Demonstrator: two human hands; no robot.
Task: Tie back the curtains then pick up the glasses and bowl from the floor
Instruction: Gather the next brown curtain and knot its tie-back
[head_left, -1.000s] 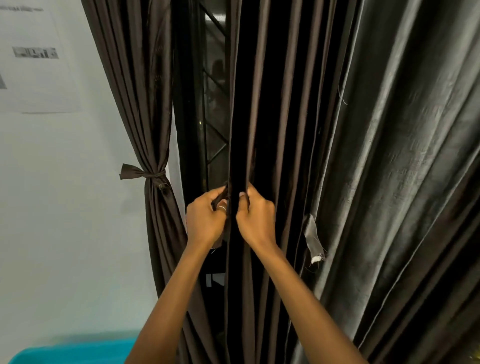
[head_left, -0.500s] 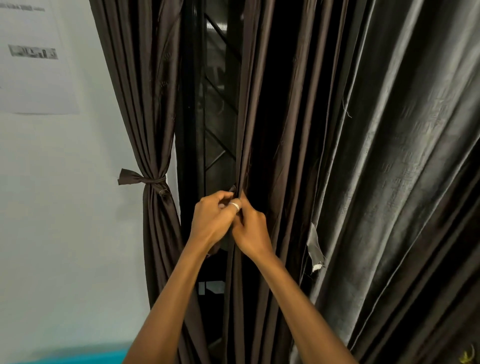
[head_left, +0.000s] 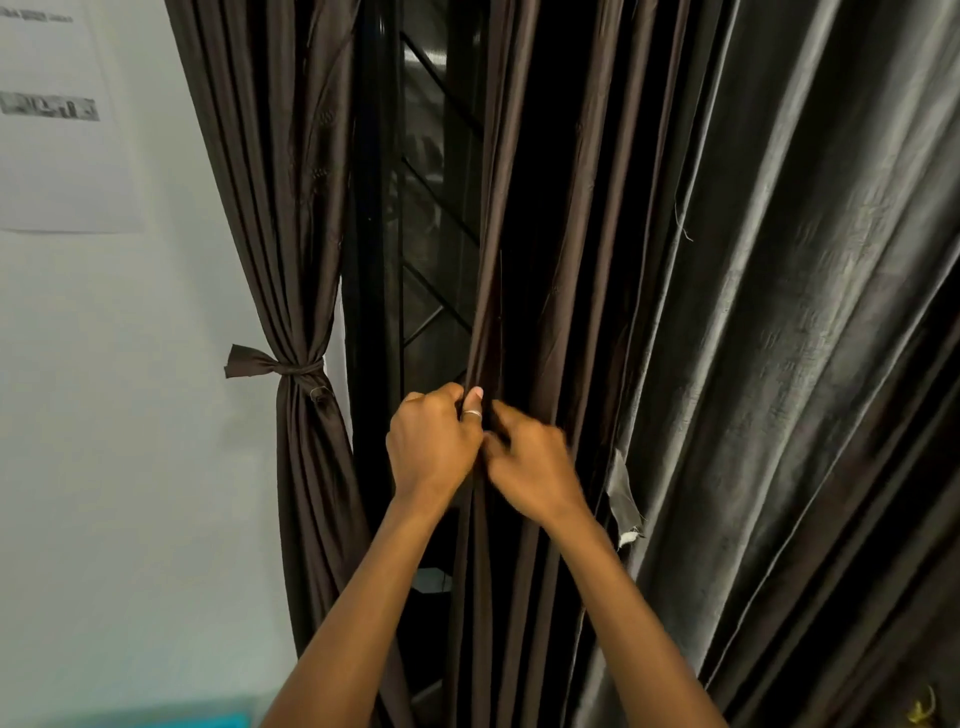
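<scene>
Two dark brown curtains hang at a window. The left curtain (head_left: 291, 260) is gathered and bound by a knotted fabric tie (head_left: 270, 364). The right curtain (head_left: 597, 260) hangs loose in long folds. My left hand (head_left: 431, 447), with a ring on the thumb, grips the right curtain's inner edge at mid height. My right hand (head_left: 530, 467), blurred, pinches the same edge just beside it, the two hands touching. A loose fabric strip (head_left: 621, 493) dangles from the right curtain to the right of my hands. The glasses and bowl are out of view.
A dark window with a metal grille (head_left: 431, 208) shows between the curtains. A white wall (head_left: 130, 467) carries a printed paper sheet (head_left: 57, 119) at upper left. Something turquoise (head_left: 197, 719) lies at the bottom left edge.
My hands have closed together on the right curtain's edge, from slightly apart to touching. The right hand has shifted a little to the right and down and is blurred with motion.
</scene>
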